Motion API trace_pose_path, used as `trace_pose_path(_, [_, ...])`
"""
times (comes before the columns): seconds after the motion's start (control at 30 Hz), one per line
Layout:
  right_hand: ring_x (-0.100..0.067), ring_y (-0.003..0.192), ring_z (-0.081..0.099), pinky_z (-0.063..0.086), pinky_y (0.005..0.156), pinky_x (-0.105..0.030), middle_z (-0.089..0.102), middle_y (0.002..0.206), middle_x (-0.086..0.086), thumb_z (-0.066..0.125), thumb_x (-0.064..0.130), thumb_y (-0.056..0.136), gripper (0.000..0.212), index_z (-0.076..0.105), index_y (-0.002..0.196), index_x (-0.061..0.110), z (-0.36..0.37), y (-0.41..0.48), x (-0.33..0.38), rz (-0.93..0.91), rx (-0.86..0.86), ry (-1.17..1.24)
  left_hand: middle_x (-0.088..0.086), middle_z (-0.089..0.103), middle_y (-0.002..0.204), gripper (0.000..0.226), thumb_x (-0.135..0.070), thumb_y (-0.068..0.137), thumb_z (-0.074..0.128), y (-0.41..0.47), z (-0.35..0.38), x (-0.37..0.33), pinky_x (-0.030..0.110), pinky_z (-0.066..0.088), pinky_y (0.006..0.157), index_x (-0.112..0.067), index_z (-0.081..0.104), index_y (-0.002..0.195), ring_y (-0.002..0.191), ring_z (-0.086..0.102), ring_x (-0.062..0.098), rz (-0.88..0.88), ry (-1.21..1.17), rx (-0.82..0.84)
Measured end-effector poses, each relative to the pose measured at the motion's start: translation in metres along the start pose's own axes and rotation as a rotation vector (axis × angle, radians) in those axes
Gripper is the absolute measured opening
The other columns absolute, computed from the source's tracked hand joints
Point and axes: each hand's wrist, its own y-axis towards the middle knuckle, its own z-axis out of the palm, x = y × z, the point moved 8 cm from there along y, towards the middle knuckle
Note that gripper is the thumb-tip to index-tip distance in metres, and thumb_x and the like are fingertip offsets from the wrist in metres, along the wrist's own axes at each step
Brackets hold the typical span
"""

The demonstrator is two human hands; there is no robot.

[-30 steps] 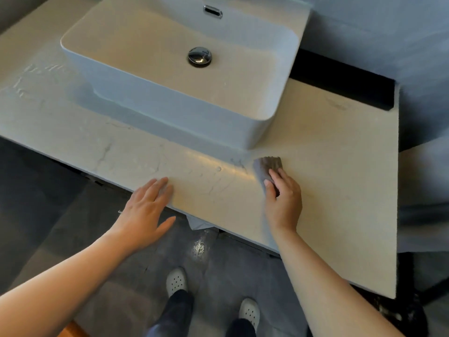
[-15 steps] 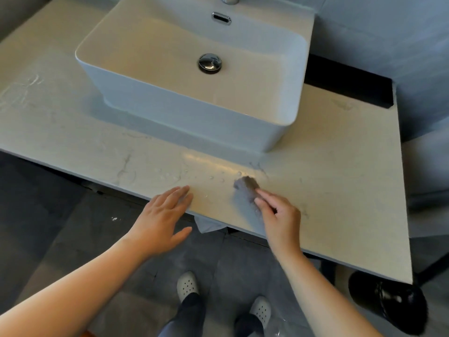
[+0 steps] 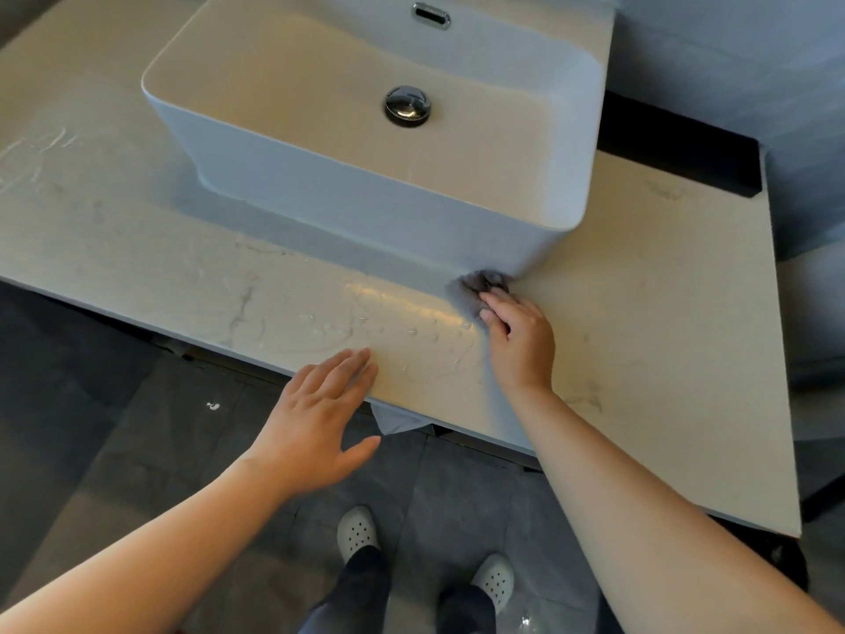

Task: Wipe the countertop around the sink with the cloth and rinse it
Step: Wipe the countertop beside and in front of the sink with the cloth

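A small grey cloth [image 3: 480, 283] lies bunched on the pale marble countertop [image 3: 640, 313], right at the front right corner of the white vessel sink [image 3: 366, 199]. My right hand [image 3: 521, 345] holds the cloth down there, its fingers bent over the cloth's near side. My left hand [image 3: 320, 418] is spread with straight fingers, its fingertips resting on the countertop's front edge. It holds nothing. Water droplets [image 3: 411, 331] and wet streaks glisten on the counter between the two hands.
The sink has a chrome drain plug [image 3: 407, 106] and an overflow slot [image 3: 430, 16]. A dark gap [image 3: 676, 148] runs behind the counter at the right, below a grey wall. A pale scrap [image 3: 395, 423] hangs under the counter edge. My feet in white clogs [image 3: 356, 533] stand on grey floor tiles.
My right hand slid the cloth down toward the front edge, then back up to the sink's corner. My left hand stayed at the counter's edge. The view shifted slightly.
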Motion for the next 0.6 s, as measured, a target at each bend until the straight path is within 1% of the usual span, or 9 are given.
trace_pose_path(0.13, [-0.021,0.105,0.061,0.049,0.091,-0.036,0.070,0.111,-0.001,0.064,0.012,0.085,0.024,0.073,0.107,0.016,0.008,-0.019,0.013,-0.053,0.050,0.002,0.002,0.028,0.154,0.080,-0.064,0.080,0.044,0.001,-0.001,-0.001,0.045,0.027,0.112,-0.016,0.038,0.144,0.141,0.027,0.023,0.010,-0.002,0.008])
trace_pose_path(0.27, [-0.018,0.106,0.059,0.050,0.090,-0.038,0.070,0.110,0.002,0.065,0.011,0.084,0.024,0.073,0.106,0.017,0.009,-0.049,0.021,-0.067,0.075,0.020,0.001,0.026,0.155,0.079,-0.063,0.082,0.036,0.002,-0.008,0.003,0.042,0.024,0.115,-0.015,0.035,0.146,0.143,0.022,0.020,-0.014,-0.080,-0.012])
trace_pose_path(0.33, [-0.017,0.107,0.058,0.050,0.089,-0.038,0.070,0.112,0.002,0.065,0.010,0.085,0.025,0.072,0.107,0.018,0.009,-0.067,0.026,-0.082,0.093,0.029,0.004,0.025,0.155,0.080,-0.062,0.084,0.031,-0.003,-0.011,0.011,0.044,0.019,0.117,-0.012,0.033,0.146,0.144,0.018,0.023,-0.050,-0.038,-0.033])
trace_pose_path(0.37, [-0.016,0.107,0.058,0.051,0.088,-0.039,0.070,0.112,0.003,0.065,0.010,0.085,0.025,0.072,0.107,0.018,0.010,-0.075,0.028,-0.092,0.104,0.029,0.006,0.021,0.156,0.081,-0.063,0.085,0.027,-0.006,-0.010,0.016,0.045,0.015,0.117,-0.011,0.029,0.147,0.145,0.013,0.025,-0.072,-0.001,-0.031])
trace_pose_path(0.43, [-0.017,0.107,0.058,0.051,0.087,-0.041,0.070,0.112,0.004,0.064,0.012,0.085,0.024,0.072,0.107,0.019,0.012,-0.090,0.030,-0.094,0.128,0.017,0.007,0.008,0.159,0.086,-0.066,0.084,0.019,-0.013,-0.006,0.027,0.043,0.004,0.118,-0.012,0.018,0.150,0.146,0.000,0.025,-0.130,0.029,-0.005])
trace_pose_path(0.47, [-0.018,0.107,0.058,0.050,0.086,-0.042,0.070,0.112,0.005,0.063,0.014,0.085,0.024,0.072,0.107,0.020,0.012,-0.096,0.031,-0.086,0.137,0.015,0.007,0.003,0.159,0.087,-0.067,0.083,0.015,-0.016,-0.005,0.033,0.042,0.001,0.118,-0.012,0.014,0.151,0.146,-0.004,0.024,-0.157,0.027,0.002])
trace_pose_path(0.53, [-0.017,0.107,0.058,0.049,0.086,-0.041,0.069,0.112,0.006,0.061,0.016,0.086,0.024,0.072,0.107,0.021,0.013,-0.107,0.035,-0.062,0.162,0.037,0.008,0.000,0.159,0.088,-0.067,0.083,0.014,-0.019,-0.006,0.043,0.042,0.001,0.118,-0.011,0.012,0.151,0.146,-0.006,0.025,-0.203,0.011,-0.006])
trace_pose_path(0.6, [-0.013,0.105,0.057,0.047,0.089,-0.035,0.069,0.110,0.009,0.061,0.016,0.086,0.024,0.073,0.106,0.021,0.011,-0.115,0.043,-0.032,0.198,0.078,0.008,-0.003,0.159,0.086,-0.066,0.087,0.024,-0.020,-0.009,0.051,0.043,0.003,0.118,-0.011,0.009,0.151,0.146,-0.008,0.026,-0.242,-0.014,0.003])
